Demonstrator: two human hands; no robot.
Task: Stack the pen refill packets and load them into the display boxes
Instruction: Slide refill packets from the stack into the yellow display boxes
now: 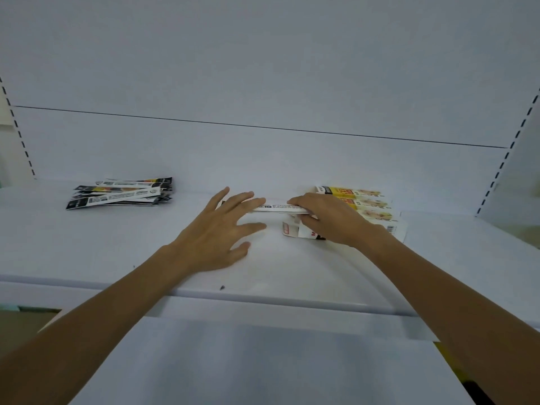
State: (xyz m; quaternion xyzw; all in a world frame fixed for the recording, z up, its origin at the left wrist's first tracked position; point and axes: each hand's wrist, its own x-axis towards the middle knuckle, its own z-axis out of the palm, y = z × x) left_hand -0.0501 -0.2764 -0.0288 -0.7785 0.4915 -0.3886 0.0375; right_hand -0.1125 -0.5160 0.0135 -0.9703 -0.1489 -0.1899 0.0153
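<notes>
Holding a thin stack of packets [274, 207] by its right end, the right hand [330, 217] lies with its fingers flat on top and the thumb curled under, so it pinches the stack. The stack is level and sits just above the left end of the display box [295, 229], which lies open on the white shelf [87, 244]. I cannot tell if the stack already touches the box. The left hand [216, 232] is spread, with straight fingers well apart; its long fingers touch the left end of the stack and the palm is low over the shelf.

Behind the right hand, a row of yellow packets [362, 200] lies side by side in the box, reaching to the right. Far to the left, well apart from both hands, a loose pile of packets [122, 192] with black ends rests on the shelf, near the white back panel [263, 68].
</notes>
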